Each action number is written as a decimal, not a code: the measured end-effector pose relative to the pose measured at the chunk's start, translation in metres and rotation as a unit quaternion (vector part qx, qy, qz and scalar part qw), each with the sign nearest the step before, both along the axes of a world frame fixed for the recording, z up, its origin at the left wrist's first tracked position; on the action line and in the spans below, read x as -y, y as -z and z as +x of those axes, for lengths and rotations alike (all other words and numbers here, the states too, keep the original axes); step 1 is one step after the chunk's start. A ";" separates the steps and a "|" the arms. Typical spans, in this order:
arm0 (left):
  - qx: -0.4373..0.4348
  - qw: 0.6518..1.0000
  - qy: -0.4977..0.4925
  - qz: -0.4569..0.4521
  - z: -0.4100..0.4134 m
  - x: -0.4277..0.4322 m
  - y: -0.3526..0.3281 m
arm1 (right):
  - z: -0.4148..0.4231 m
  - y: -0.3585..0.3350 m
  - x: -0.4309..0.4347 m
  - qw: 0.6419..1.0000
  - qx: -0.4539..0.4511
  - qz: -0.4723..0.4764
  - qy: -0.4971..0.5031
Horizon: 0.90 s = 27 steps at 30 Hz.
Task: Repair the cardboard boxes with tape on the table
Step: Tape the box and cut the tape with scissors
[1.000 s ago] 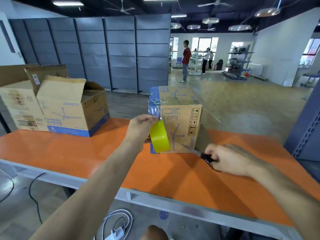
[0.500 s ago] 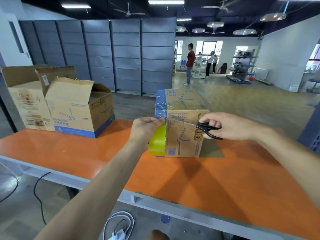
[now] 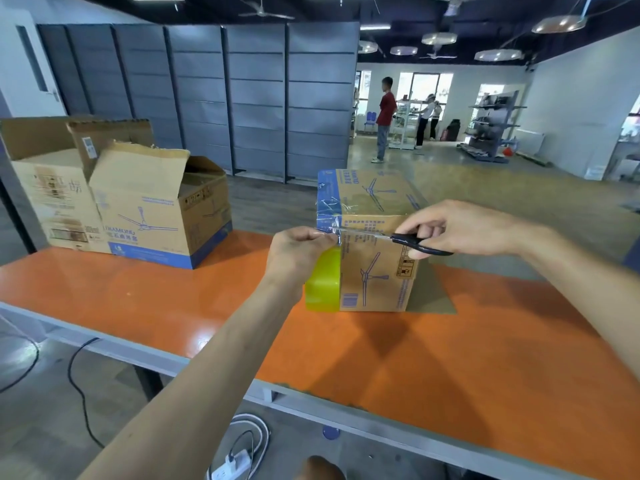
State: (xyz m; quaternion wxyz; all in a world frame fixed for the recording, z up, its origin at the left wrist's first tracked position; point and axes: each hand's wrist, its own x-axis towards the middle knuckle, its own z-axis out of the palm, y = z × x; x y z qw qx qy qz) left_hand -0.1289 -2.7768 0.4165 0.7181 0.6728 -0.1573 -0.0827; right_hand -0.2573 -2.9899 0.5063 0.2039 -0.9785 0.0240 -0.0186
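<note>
Landmark for this entry: the small fan box [image 3: 375, 268], standing closed on the orange table [image 3: 173, 306].

Change over the last second: the right hand [image 3: 460, 230] was low on the table to the right of the box, gripping the scissors [image 3: 417, 243]. It has since risen across the box's front face. The black handles are now in front of the upper front face, and the blades reach left to the box's upper left front corner. Fingers and thumb are curled through and round the handles; whether the blades are open or closed is too fine to read.

The left hand [image 3: 303, 252] has stayed just left of that corner. Its fingers are curled, pinching the clear tape strip [image 3: 334, 233] taut off the corner, with the yellow-green tape roll [image 3: 323, 284] hanging beneath the hand against the box's left front edge.

Tape is already wrapped over the box's top left edge, wrinkled and shiny.

Judgement: taping of this corner is done and the step in hand is cutting the strip free from the roll. The blades sit at the strip, between the pinch and the corner. Cannot tell if the cut has been made.

Two open cartons [image 3: 149, 209], well left of the box, have flaps up and look untaped, so I judge much of the task remains.
</note>
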 end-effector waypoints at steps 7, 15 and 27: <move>-0.013 1.000 -0.001 0.017 0.003 0.001 0.019 | -0.004 0.007 0.006 1.000 0.017 0.005 0.024; -0.006 0.997 -0.054 0.056 0.007 -0.004 0.031 | -0.030 0.123 0.012 0.991 -0.058 -0.092 0.073; 0.118 0.979 -0.143 0.083 0.007 -0.019 0.024 | -0.031 0.129 -0.007 0.971 0.002 -0.238 -0.021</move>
